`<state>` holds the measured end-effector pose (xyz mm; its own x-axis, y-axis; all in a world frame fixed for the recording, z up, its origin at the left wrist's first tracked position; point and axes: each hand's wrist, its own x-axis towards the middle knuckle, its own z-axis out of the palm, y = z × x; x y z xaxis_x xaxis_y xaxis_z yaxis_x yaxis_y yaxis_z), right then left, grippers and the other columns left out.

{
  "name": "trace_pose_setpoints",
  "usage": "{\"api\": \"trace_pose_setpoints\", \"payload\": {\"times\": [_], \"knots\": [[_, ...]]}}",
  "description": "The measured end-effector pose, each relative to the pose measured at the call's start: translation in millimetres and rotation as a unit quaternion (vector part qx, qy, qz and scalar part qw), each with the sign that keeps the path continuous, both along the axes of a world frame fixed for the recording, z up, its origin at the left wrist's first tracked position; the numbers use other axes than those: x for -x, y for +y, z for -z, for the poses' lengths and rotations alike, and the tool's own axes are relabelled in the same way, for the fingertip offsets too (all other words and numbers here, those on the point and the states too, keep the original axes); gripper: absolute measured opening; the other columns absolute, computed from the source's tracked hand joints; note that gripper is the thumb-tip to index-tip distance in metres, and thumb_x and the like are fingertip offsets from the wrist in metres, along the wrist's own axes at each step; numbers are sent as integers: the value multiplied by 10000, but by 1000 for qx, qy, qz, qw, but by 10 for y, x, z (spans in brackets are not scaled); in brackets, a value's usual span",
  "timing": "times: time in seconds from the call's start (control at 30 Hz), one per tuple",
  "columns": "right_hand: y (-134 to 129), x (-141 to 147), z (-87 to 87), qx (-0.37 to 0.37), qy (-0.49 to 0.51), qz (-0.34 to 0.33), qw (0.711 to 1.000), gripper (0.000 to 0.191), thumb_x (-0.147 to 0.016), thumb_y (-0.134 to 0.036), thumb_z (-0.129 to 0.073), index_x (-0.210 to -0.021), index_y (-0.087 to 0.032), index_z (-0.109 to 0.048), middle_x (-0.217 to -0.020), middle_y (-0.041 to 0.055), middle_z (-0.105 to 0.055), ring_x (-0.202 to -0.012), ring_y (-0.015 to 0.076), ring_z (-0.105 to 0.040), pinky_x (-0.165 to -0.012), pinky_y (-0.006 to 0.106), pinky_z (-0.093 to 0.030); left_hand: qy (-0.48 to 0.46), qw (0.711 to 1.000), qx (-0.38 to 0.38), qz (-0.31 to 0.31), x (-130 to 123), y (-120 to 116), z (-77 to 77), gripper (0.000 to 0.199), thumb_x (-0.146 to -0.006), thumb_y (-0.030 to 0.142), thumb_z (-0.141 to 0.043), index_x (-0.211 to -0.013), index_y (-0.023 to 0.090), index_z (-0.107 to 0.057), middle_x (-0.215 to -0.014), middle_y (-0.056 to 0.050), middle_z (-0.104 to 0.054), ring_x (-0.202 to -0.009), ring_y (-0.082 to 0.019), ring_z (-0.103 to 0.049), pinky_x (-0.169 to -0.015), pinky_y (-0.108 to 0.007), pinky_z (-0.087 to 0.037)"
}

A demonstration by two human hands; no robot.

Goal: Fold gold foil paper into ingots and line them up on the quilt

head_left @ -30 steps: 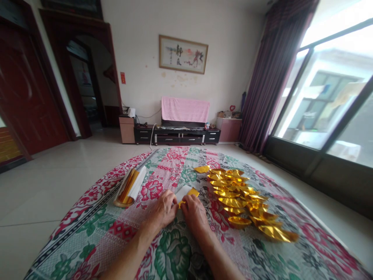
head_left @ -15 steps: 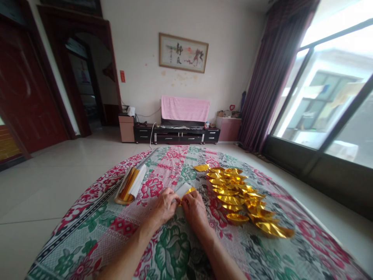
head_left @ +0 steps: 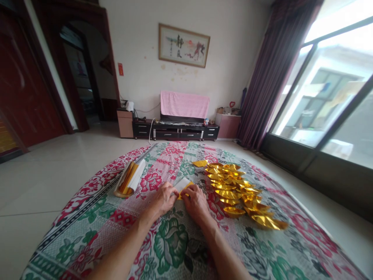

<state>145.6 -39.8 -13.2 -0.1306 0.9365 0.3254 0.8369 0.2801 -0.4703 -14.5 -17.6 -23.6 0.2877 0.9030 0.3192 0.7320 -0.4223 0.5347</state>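
two bare hands work a small gold-and-white sheet [head_left: 183, 183] on a flowered tablecloth [head_left: 171, 241].
compared with a second ago, the gold corner that showed past the right hand [head_left: 197, 200] is now a narrow strip along the sheet's right edge, which suggests a fold is still being made; the left hand [head_left: 164, 200] has barely moved. fingers of both hands are drawn in narrow, gripping the sheet's near edge from either side, its white part lying just beyond the fingertips. loose gold and white sheets [head_left: 127, 179] lie to the left, shaped gold pieces [head_left: 226, 193] to the right.
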Motion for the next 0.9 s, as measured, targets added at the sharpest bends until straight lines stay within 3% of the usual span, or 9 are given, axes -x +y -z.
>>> {"api": "trace_pose_setpoints", "payload": {"times": [0.2, 0.4, 0.6, 0.77, 0.9], "knots": [[19, -21, 43, -6, -1, -11, 1000, 244, -825, -164, -458, -863, -269, -675, -989, 19, -575, -911, 154, -503, -761, 266, -321, 18, 1000, -7, -6, 6, 21, 14, 163, -751, 149, -545, -828, 208, -677, -897, -37, -550, -902, -144, -535, -835, -228, -409], [-20, 21, 15, -17, -16, 13, 1000, 179, -837, -297, -496, -872, -261, -669, -1008, 31, -567, -925, 167, -495, -751, 273, -319, 27, 1000, 6, 1, 17, 39, -1, 183, -750, 146, -529, -840, 194, -681, -896, -42, -551, -895, -146, -531, -850, -246, -414], [-6, 11, 0, 3, -7, 6, 1000, 167, -812, -245, -513, -864, -278, -669, -1006, 20, -564, -929, 169, -494, -735, 273, -311, 33, 999, -16, -17, -9, 25, 13, 162, -753, 158, -534, -819, 199, -676, -887, -41, -543, -898, -154, -529, -864, -266, -409], [14, 9, 39, -4, -11, 13, 1000, 161, -799, -246, -529, -872, -286, -667, -1013, 19, -559, -937, 172, -490, -748, 277, -314, 35, 998, -44, -40, -73, -6, 34, 122, -744, 268, -599, -824, 193, -653, -842, -35, -530, -865, -162, -526, -825, -273, -424], [10, 4, 50, -12, -7, 7, 1000, 164, -800, -247, -526, -869, -287, -670, -996, 18, -563, -928, 171, -494, -749, 277, -316, 42, 997, -51, -38, -71, 7, 40, 113, -725, 201, -588, -815, 189, -655, -830, -36, -536, -869, -168, -532, -829, -278, -426]]}}
